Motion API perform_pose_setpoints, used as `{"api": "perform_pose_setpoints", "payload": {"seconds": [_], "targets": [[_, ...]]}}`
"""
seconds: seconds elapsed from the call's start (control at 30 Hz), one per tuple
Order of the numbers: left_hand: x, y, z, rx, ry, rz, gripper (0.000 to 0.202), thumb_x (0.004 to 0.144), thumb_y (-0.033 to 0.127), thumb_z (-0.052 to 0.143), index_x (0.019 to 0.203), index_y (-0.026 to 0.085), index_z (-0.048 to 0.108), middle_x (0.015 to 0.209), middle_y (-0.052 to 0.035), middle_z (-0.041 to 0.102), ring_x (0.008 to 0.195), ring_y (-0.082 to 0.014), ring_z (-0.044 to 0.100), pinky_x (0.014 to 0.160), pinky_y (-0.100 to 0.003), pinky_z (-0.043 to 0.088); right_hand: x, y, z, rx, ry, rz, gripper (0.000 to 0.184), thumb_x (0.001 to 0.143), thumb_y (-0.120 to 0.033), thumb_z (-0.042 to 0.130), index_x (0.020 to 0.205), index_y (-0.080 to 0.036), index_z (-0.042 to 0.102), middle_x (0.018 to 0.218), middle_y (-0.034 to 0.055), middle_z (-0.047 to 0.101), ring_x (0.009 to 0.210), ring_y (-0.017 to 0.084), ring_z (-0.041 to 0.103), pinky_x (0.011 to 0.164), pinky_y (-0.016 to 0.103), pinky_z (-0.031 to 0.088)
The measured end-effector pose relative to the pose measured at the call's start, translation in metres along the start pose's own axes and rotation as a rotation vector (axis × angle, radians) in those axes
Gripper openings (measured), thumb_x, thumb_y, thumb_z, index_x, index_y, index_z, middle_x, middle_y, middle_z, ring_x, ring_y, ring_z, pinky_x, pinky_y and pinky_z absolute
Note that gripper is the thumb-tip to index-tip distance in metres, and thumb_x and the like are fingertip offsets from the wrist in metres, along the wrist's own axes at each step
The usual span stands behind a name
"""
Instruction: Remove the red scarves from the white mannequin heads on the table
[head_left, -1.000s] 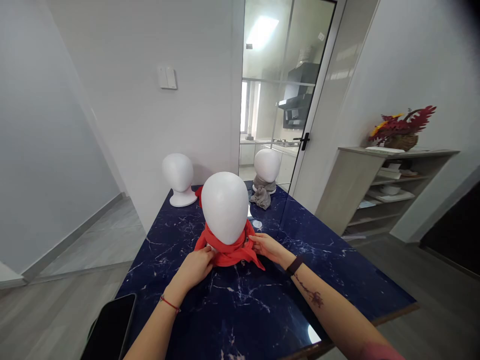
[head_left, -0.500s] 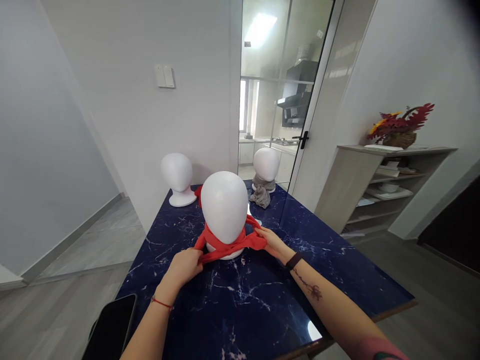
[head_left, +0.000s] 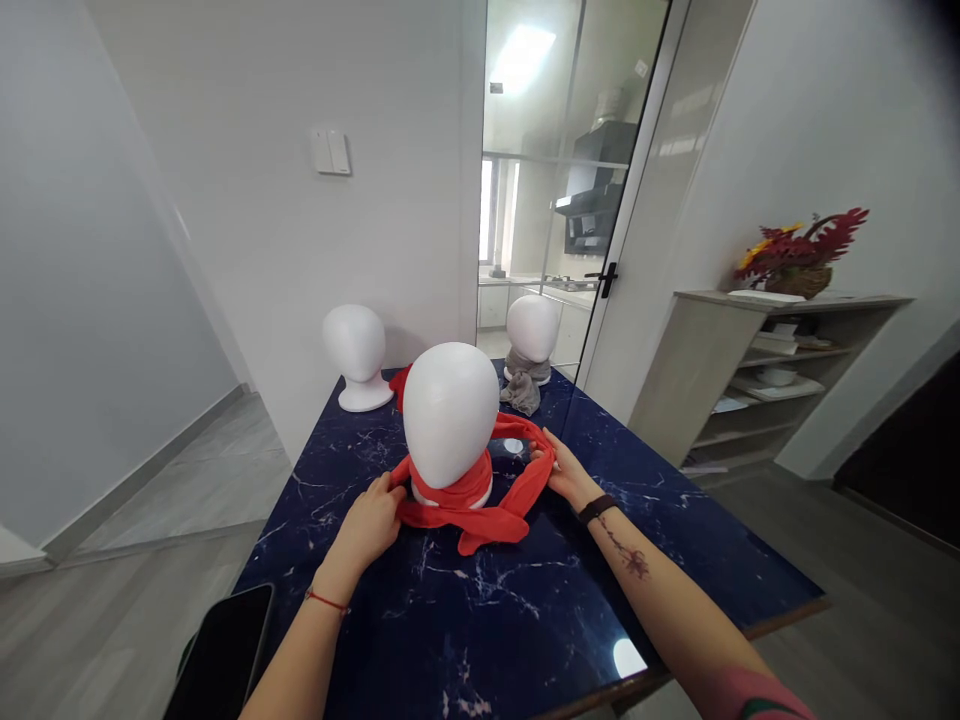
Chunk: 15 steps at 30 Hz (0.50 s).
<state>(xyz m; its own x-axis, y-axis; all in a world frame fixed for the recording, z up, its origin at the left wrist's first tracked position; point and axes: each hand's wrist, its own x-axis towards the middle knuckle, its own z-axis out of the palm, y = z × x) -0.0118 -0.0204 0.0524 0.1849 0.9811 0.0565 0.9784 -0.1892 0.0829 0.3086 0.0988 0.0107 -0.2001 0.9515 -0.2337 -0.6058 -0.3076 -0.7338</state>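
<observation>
A white mannequin head (head_left: 451, 412) stands upright at the middle of the dark blue marbled table (head_left: 480, 610). Around its neck lies a red scarf (head_left: 499, 522), with a loose loop reaching out to the right and an end lying in front of the base. My left hand (head_left: 373, 518) grips the scarf at the left of the neck, fingers closed. On the other side, my right hand (head_left: 561, 468) pinches the loop's outer edge, holding it away from the head. The back of the neck is hidden behind the head.
A second white head (head_left: 355, 345) stands bare at back left, red cloth (head_left: 400, 384) beside it. At back right another head (head_left: 533, 328) wears a grey scarf (head_left: 523, 392). A black phone (head_left: 225, 650) is at the near left edge. Shelves (head_left: 780, 370) stand right of the glass door (head_left: 555, 180).
My right hand has moved right and slightly up, drawing the scarf into a wider loop. A scarf end now lies on the table in front of the neck. My left hand has barely moved.
</observation>
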Motion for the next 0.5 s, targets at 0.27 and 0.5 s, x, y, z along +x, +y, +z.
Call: {"api": "perform_pose_setpoints", "payload": {"seconds": [0.27,0.5], "targets": [[0.001,0.014,0.007,-0.211,0.035,0.168,0.023,0.084,0.026,0.045,0.096,0.019,0.063,0.107,-0.0109,0.056,0.100,-0.0226,0.055,0.090,-0.036,0.042,-0.009,-0.001,0.006,0.150,-0.011,-0.074,0.009,0.080,-0.019,0.055,0.089,-0.021,0.056,0.078,-0.0013,0.066,0.066,0.013,0.064,0.066,0.028,0.056],[0.003,0.018,0.013,-0.316,-0.006,0.080,0.021,0.078,0.030,0.056,0.062,0.016,0.060,0.106,-0.0120,0.055,0.092,-0.0215,0.058,0.085,-0.033,0.046,-0.012,-0.001,0.011,0.150,-0.028,-0.097,0.025,0.076,-0.007,0.052,0.094,-0.022,0.058,0.066,-0.0039,0.060,0.043,0.004,0.049,0.035,0.010,0.041]]}}
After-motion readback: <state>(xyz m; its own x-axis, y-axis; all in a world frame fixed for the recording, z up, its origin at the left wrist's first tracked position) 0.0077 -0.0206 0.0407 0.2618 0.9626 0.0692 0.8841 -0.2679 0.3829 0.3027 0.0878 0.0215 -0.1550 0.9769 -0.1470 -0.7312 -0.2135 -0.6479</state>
